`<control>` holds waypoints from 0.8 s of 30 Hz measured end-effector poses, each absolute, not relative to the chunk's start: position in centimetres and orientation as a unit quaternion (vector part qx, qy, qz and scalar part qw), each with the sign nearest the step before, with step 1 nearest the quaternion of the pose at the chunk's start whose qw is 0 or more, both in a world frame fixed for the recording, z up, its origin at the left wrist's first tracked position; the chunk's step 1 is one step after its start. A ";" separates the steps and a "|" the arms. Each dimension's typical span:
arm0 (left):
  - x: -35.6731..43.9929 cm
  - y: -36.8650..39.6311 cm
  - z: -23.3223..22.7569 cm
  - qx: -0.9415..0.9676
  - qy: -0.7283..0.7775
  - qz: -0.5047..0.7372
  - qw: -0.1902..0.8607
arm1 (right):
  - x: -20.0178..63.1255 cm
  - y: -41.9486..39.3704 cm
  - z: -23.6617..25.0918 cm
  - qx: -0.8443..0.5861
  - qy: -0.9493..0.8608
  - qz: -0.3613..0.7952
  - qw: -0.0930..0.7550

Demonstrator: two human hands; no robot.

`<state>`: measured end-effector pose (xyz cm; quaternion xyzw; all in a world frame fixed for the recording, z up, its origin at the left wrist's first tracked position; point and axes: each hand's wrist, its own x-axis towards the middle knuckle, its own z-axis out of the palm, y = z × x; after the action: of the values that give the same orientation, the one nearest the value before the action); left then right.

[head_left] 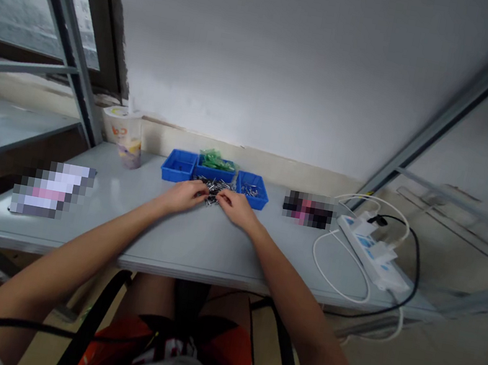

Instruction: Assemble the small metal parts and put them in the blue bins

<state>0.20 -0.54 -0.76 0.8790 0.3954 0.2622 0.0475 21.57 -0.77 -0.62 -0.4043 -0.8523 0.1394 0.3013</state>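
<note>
My left hand (185, 195) and my right hand (236, 206) rest close together at the front of a pile of small metal pieces (211, 185). Both have their fingers bent into a pinch; whatever lies between the fingertips is too small to make out. Just behind the pile stands a blue bin (214, 173) with green plastic bags (213, 159) in it. Another blue bin (179, 166) is to its left, with little visible inside. To the right, a third blue bin (259, 200) holds several thin metal pieces (249, 190) like those in the pile.
A lidded drink cup (124, 136) stands at the back left, near a blurred phone-like device (51, 189). Another blurred dark object (308, 210) lies right of the bins. A white power strip (373, 252) with plugs and looping cables (339, 287) occupies the right end of the grey table (203, 251).
</note>
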 end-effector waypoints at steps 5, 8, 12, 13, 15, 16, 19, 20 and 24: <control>0.2 -0.5 -0.7 0.880 0.396 0.257 0.051 | 21.5 -0.9 -0.5 -0.407 -0.845 0.144 0.317; 0.2 -0.5 -0.8 0.885 0.388 0.252 0.055 | 21.5 -1.0 -0.4 -0.407 -0.844 0.139 0.321; 0.3 -0.4 -0.9 0.890 0.375 0.254 0.058 | 21.5 -0.9 -0.5 -0.405 -0.845 0.137 0.322; 0.3 -0.4 -0.9 0.890 0.373 0.255 0.058 | 21.5 -0.9 -0.5 -0.406 -0.844 0.137 0.322; 0.3 -0.4 -0.9 0.891 0.371 0.256 0.058 | 21.5 -0.9 -0.5 -0.407 -0.843 0.138 0.324; 0.3 -0.4 -0.9 0.891 0.372 0.256 0.057 | 21.5 -0.9 -0.5 -0.408 -0.842 0.139 0.325; 0.2 -0.4 -0.8 0.891 0.372 0.254 0.058 | 21.6 -1.0 -0.4 -0.410 -0.842 0.139 0.323; 0.2 -0.5 -0.8 0.891 0.372 0.254 0.059 | 21.6 -1.0 -0.4 -0.411 -0.842 0.139 0.322; 0.2 -0.4 -0.8 0.892 0.369 0.253 0.059 | 21.5 -1.0 -0.4 -0.412 -0.841 0.137 0.322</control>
<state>0.19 -0.43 -0.84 0.8925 0.3688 0.2530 0.0590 21.54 -1.02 -0.38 -0.4121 -0.8413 0.1374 0.3217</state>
